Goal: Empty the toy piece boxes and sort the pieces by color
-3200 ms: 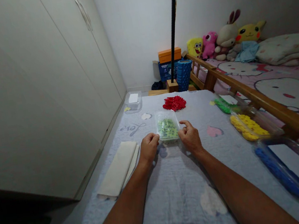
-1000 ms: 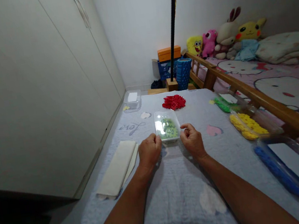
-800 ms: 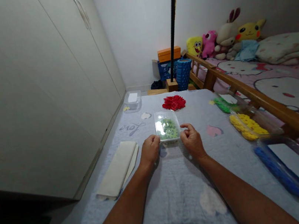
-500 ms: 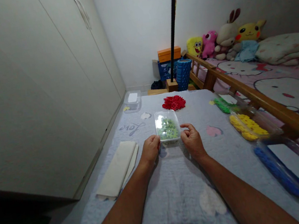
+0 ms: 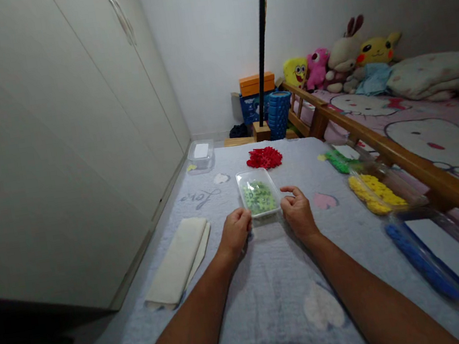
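A small clear plastic box [image 5: 258,193] full of green pieces sits in the middle of a pale blue blanket [image 5: 271,280]. My left hand [image 5: 235,234] is curled at the box's near left corner, fingers pressed on its edge. At the near right corner my right hand [image 5: 298,212] pinches the box, thumb and forefinger bent round the rim. Both forearms reach in from the bottom of the view.
Beyond the box lies a pile of red pieces [image 5: 264,157]. A second clear box [image 5: 200,154] stands at the far left, a folded cream cloth [image 5: 178,262] at the near left. Green [image 5: 339,161], yellow [image 5: 373,193] and blue pieces [image 5: 424,263] lie in bags along the wooden bed rail [image 5: 404,160].
Both hands stay closed on the box's near corners throughout. The box has turned slightly and the view has shifted a little; nothing else on the blanket has moved.
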Tool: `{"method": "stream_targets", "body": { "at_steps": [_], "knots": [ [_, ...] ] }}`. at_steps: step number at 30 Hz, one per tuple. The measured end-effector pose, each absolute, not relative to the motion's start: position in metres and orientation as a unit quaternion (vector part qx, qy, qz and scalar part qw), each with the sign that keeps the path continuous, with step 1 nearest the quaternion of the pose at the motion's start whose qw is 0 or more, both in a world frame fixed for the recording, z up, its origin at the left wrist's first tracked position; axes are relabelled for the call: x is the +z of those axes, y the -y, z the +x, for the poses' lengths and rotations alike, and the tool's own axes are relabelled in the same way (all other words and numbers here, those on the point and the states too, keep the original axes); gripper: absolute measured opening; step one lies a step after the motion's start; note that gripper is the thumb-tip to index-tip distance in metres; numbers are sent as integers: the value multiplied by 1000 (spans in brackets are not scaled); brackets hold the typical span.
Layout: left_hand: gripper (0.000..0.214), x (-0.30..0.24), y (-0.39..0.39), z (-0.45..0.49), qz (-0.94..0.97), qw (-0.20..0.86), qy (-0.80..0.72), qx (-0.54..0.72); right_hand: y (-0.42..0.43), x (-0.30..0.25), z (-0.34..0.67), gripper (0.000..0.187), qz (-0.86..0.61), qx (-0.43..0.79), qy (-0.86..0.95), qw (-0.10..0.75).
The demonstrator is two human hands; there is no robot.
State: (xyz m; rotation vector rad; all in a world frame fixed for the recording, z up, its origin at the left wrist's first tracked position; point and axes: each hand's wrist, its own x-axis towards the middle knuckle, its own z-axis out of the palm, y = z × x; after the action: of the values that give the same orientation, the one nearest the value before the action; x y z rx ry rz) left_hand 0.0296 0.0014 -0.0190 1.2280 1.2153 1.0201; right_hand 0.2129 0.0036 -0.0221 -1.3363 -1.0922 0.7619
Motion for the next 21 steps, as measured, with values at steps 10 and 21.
{"method": "stream_targets", "body": {
  "at_steps": [10,21],
  "knots": [
    [43,-19,-2,30,471,552,-515,457,-1,-16,218,27,-584,161,536,588],
    [27,-26,-13,15,475,448,-545,526,20,-2,184,9,-476,-54,814,329]
  ]
}}
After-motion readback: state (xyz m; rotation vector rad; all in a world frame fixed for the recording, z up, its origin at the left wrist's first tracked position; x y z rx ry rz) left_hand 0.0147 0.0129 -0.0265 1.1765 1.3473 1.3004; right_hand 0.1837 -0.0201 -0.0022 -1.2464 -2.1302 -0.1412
